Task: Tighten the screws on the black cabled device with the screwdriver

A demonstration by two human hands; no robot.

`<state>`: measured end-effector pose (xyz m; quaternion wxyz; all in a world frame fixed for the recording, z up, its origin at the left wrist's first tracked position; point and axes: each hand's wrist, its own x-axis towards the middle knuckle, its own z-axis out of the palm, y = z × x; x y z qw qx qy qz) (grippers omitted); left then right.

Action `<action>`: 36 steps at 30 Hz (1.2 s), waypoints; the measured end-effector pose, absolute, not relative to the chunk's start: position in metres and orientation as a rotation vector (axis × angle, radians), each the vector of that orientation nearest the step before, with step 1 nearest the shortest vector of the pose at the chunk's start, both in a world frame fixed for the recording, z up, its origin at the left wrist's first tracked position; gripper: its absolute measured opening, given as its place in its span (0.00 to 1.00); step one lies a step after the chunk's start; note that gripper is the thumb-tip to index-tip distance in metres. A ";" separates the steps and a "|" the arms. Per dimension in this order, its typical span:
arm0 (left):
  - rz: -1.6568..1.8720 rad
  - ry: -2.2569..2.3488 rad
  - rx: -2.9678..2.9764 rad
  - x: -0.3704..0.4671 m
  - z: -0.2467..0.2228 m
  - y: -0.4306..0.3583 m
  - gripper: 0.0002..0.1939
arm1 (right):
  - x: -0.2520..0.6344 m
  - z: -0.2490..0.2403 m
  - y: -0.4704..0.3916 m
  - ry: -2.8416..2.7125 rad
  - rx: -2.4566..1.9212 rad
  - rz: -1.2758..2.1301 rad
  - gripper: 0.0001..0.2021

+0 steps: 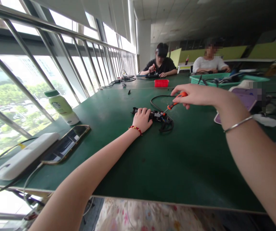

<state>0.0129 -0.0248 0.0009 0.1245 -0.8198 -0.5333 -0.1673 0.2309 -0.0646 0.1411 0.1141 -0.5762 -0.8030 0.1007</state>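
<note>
On the green table lies a dark, opened electrical device (156,115) with small parts and wires showing at its right end. My left hand (142,119) grips its left part, fingers wrapped over the top. Between the fingers of my right hand (188,95) is an orange and black screwdriver (176,100), slanting down to the left. Its tip meets or nearly meets the device's exposed end; exact contact is too small to tell. A black cable (168,129) loops beside that end, and another stretch curves behind the device.
A phone (67,144), a white power strip (24,157) and a green-capped bottle (62,107) stand along the left. Farther back are a red basket (161,83) and a green basket (211,80) with cables. Two people sit across the table (138,173).
</note>
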 end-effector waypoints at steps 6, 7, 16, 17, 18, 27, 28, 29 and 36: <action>-0.497 -1.564 -2.393 0.013 0.001 -0.025 0.25 | 0.229 0.142 -0.067 -2.366 -1.744 0.296 0.17; -0.500 -1.561 -2.395 0.013 0.001 -0.025 0.25 | 0.229 0.142 -0.066 -2.356 -1.796 0.320 0.19; -0.507 -1.549 -2.391 0.013 0.000 -0.024 0.25 | 0.231 0.145 -0.070 -2.389 -1.738 0.264 0.20; -0.504 -1.553 -2.392 0.013 0.000 -0.024 0.25 | 0.232 0.146 -0.071 -2.399 -1.745 0.239 0.21; -0.505 -1.557 -2.393 0.013 0.001 -0.024 0.25 | 0.233 0.147 -0.072 -2.414 -1.755 0.226 0.22; -0.510 -1.554 -2.388 0.014 0.000 -0.024 0.25 | 0.232 0.145 -0.070 -2.368 -1.835 0.586 0.23; -0.509 -1.553 -2.387 0.014 0.000 -0.024 0.25 | 0.231 0.145 -0.070 -2.365 -1.841 0.603 0.24; -0.508 -1.553 -2.387 0.014 0.000 -0.024 0.24 | 0.230 0.145 -0.071 -2.376 -1.832 0.595 0.24; -0.498 -1.546 -2.390 0.014 0.000 -0.024 0.25 | 0.231 0.151 -0.075 -2.488 -1.713 0.228 0.21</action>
